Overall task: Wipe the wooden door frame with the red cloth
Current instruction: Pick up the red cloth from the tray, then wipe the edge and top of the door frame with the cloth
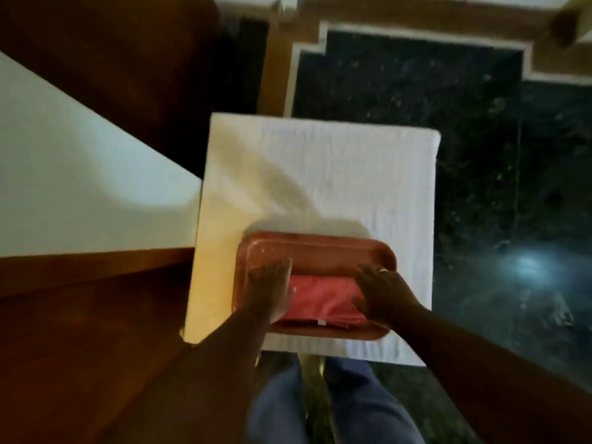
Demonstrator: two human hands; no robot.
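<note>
Red cloth lies folded flat in an orange-brown tray, toward the tray's near edge, a small white tag showing at its front fold. Nearest the camera, blue trouser legs, then both bare forearms reaching in. Left hand rests palm-down over the cloth's left end and the tray floor, fingers straight and close together — flat, gripping nothing. Right hand sits on the cloth's right end, fingers curled downward, ring on one finger; whether it actually pinches the fabric I cannot tell. Tray sits on a white-covered stand. Beyond — dark speckled floor. Brown wood panels at left, blurred.
</note>
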